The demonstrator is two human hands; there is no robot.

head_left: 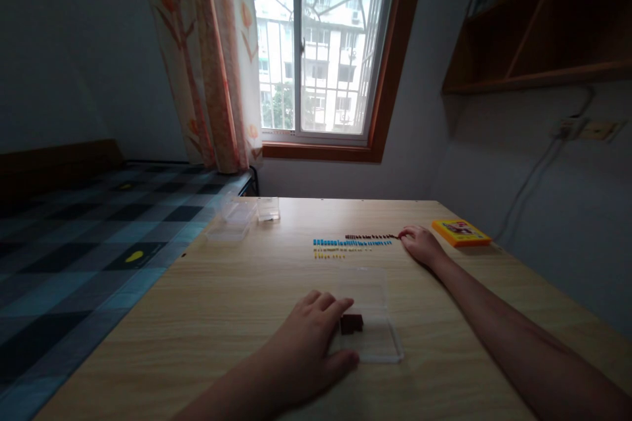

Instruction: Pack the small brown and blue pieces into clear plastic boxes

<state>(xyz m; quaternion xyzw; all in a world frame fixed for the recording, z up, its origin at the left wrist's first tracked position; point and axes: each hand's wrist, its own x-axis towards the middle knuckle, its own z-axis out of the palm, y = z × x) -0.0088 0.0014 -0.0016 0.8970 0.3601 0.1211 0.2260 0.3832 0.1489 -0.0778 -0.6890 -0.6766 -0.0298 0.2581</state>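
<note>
Two bare hands are in view over a wooden table. The right hand, right of centre, has its fingertips drawn together at the right end of a row of dark brown pieces; whether a piece is pinched there cannot be told. The left hand, at lower centre, has its fingers extended and its thumb set apart, reaching over the left side of a clear tray. A dark brown clump lies in that tray, in the gap between thumb and index finger.

Just below the brown row in the frame run a longer row of blue pieces and short lines of yellow pieces.

Surroundings: an orange box with a printed cover sits right of the right hand, near the table's right edge. Clear containers and a smaller clear box stand at the far left corner, well apart from both hands. A bed with a checked cover fills the left of the frame; a patterned curtain and a barred window occupy the top.

Obstructions — the left hand hides much of the tray's left edge; the right forearm crosses the table at lower right.
</note>
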